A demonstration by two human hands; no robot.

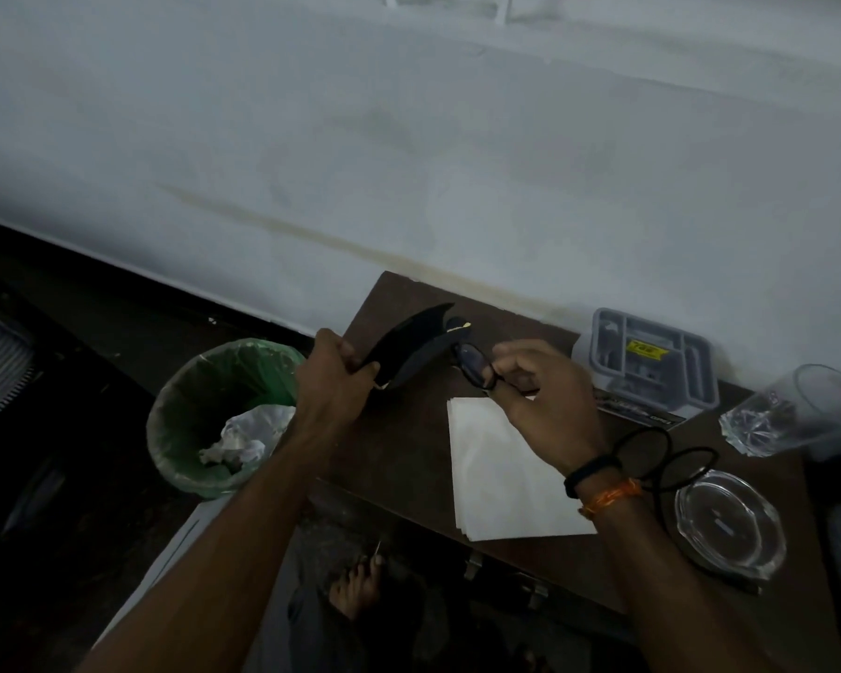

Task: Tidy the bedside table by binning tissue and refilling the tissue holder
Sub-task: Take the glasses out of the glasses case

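My left hand (333, 376) grips a black case (409, 349), lid swung open, above the far left corner of the bedside table (399, 459). My right hand (537, 405) pinches a pair of dark glasses (474, 366) just beside the mouth of the case, so I judge I am putting the glasses away, a side step in the tidying. Crumpled tissue (244, 442) already lies in the green-lined bin (224, 415) on the floor to the left of the table. A stack of fresh white tissues (501, 478) lies flat on the table under my right wrist, and I cannot make out a tissue holder for certain. Next I would need to slide the glasses in without catching the arms, close the lid, then pick up the stack.
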